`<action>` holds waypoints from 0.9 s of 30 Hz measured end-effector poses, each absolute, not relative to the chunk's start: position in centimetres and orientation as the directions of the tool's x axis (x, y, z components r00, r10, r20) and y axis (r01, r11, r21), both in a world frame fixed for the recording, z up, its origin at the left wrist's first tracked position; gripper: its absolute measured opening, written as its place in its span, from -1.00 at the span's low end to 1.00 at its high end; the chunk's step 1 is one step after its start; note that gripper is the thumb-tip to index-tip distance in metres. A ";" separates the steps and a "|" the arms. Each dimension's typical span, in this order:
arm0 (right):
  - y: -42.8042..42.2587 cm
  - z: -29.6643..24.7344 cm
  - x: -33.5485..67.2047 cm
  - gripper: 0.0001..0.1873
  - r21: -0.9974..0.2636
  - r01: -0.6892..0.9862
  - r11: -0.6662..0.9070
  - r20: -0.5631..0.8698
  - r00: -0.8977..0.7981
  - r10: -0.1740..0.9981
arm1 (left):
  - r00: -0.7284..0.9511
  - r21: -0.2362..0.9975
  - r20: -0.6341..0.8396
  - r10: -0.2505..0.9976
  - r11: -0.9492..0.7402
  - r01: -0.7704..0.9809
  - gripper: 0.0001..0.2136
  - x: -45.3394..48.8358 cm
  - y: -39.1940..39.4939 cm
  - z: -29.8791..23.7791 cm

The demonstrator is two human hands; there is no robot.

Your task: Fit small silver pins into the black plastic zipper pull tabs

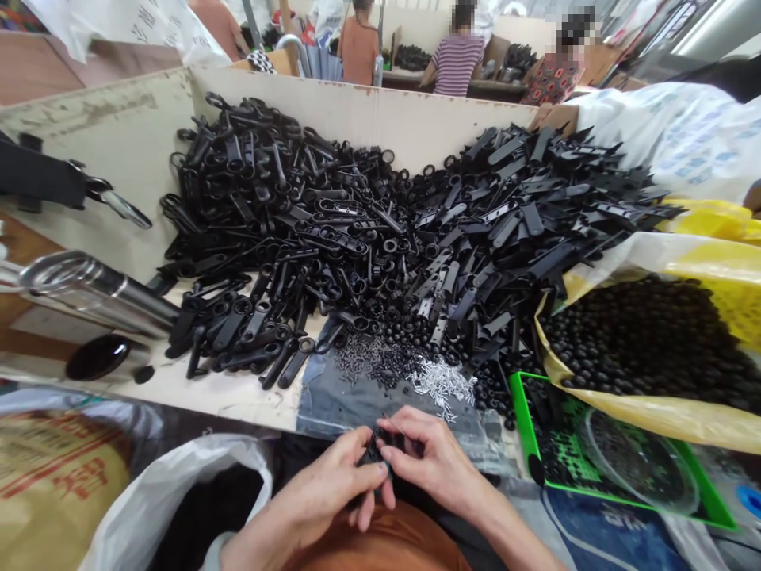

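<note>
A: What are the hands doing?

B: The left hand (309, 496) and the right hand (437, 464) sit close together just in front of the heap of black plastic clips (333, 238). Both pinch one small black plastic part (377, 454) in a narrow grip, and the fingers partly hide it, so I can't make out its exact shape.

A: What's nearest to them?

B: Between the hands and the heap lies a denim scrap (333, 396), with tiny dark screws (357, 357) and a patch of silver pins (441, 385) on it, right at the heap's near edge.

A: And to the sides?

B: To the right of the heap, a yellow-and-white plastic bag (701, 262) holds black beads (648, 341), with a green-rimmed tray (630, 496) just nearer the hands. To the left, a steel tube (95, 293) lies beside the heap.

A: Anyone else?

B: Yes. At the heap's far right end, a co-worker's hand (552, 119) in a white sleeve (666, 135) rests on the board wall. Well beyond the heap, a person in a striped top (456, 63) sits with their back turned.
</note>
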State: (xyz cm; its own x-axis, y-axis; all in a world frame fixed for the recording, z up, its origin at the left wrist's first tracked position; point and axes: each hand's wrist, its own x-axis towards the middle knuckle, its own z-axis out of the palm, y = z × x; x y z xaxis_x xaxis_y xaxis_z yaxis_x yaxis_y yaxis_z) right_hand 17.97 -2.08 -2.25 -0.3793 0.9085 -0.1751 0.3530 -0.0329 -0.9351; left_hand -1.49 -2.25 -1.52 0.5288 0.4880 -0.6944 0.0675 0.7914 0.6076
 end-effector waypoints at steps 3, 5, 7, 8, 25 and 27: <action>-1.9 -2.3 18.2 -0.79 -0.937 0.350 -0.024 -0.173 -0.403 0.899 | 0.573 0.628 -0.657 0.489 0.776 0.059 -0.49 -1.4 -2.3 -1.7; -1.9 -2.4 18.3 -0.79 -0.940 0.341 -0.017 -0.170 -0.423 0.890 | 0.601 0.624 -0.639 0.481 0.780 0.040 -0.56 -1.3 -2.3 -1.9; -1.7 -2.5 18.5 -0.78 -0.944 0.330 -0.013 -0.167 -0.443 0.881 | 0.615 0.608 -0.633 0.471 0.794 0.018 -0.59 -1.4 -2.3 -2.0; -1.7 -2.6 18.5 -0.78 -0.945 0.326 -0.010 -0.165 -0.451 0.877 | 0.617 0.601 -0.632 0.469 0.799 0.008 -0.60 -1.4 -2.3 -2.0; -0.9 -3.4 19.6 -0.79 -0.860 0.509 0.020 0.002 -0.037 0.999 | 0.157 0.787 -0.349 0.924 0.198 0.585 -0.85 -0.5 0.2 -2.2; -0.6 -3.6 19.1 -0.84 -0.822 0.561 0.095 0.049 -0.097 0.994 | 0.141 0.706 -0.244 0.960 0.076 0.704 -0.84 0.0 1.2 -2.1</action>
State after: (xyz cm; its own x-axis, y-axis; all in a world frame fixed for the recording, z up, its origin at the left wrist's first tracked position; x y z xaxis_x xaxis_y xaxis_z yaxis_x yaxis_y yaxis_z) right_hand 19.13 -0.59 -3.64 -0.0974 0.9940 0.0489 0.5610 0.0954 -0.8223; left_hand 0.05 1.19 -2.12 0.1412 0.9595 -0.2438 0.7045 0.0756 0.7057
